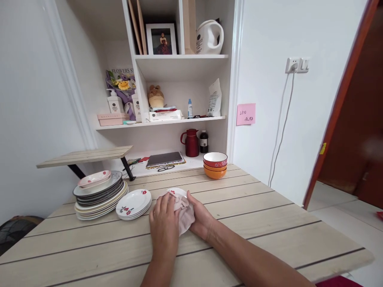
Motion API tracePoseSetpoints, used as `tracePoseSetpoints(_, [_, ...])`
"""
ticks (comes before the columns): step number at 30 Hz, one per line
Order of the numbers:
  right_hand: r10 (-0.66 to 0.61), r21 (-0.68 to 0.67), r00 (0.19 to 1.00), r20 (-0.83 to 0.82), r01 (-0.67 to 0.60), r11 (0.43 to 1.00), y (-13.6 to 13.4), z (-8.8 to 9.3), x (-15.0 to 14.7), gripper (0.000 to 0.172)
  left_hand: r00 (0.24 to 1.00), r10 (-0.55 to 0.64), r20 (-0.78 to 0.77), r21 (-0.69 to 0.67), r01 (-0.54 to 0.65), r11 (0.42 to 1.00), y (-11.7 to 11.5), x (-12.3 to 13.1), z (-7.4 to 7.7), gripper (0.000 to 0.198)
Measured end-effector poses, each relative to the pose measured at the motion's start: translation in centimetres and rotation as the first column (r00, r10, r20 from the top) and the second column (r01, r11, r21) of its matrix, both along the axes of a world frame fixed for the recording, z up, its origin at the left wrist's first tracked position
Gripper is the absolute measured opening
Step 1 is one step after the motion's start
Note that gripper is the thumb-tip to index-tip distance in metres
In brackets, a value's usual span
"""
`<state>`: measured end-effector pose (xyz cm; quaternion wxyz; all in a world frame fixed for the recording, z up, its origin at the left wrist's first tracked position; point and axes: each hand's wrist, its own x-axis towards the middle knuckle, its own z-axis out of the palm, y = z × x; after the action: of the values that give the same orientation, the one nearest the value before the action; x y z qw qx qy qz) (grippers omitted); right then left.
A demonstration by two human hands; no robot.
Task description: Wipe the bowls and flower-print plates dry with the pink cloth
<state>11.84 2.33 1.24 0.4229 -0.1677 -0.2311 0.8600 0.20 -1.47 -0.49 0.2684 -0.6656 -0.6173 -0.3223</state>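
A small white plate (180, 191) with a red flower print is held tilted over the table between my two hands. My right hand (202, 218) grips its right edge, thumb along the rim and fingers behind it. My left hand (164, 221) presses a pale pink cloth (186, 219) against the plate's face, fingers closed over the cloth. Cloth and fingers cover most of the plate. Just left of my left hand sits a short stack of matching flowered plates (134, 202).
Farther left, a tall stack of plates (101, 199) carries an oval pink dish (94, 178), near a low wooden riser (86, 154). Stacked red and orange bowls (215, 172) stand at the back right. Behind them are a red jug (192, 143) and shelves.
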Motion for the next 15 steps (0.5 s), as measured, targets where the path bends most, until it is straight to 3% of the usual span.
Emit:
tracePoseSetpoints(2, [0.031,0.006,0.999,-0.016,-0.031,1.000,0.1,0.1,0.0,0.059,0.995,0.098,0.019,-0.033,-0.097,0.995,-0.6,-0.1,0.7,0.027])
tracePoseSetpoints(4, [0.049,0.011,0.999,-0.025,-0.048,0.999,0.2,0.1,0.2,0.063,0.993,0.120,0.005,-0.060,-0.119,0.991,-1.1,-0.2,1.0,0.024])
tracePoseSetpoints(11, [0.008,-0.019,1.000,0.015,-0.008,1.000,0.9,-0.4,0.7,0.064,0.996,-0.088,-0.029,-0.153,0.082,0.985,-0.7,0.0,-0.1,0.036])
tracePoseSetpoints(15, [-0.004,-0.010,1.000,0.030,0.004,1.000,1.2,-0.5,1.0,0.063,0.990,-0.105,0.095,-0.288,0.128,0.949,0.0,-0.1,-0.7,0.050])
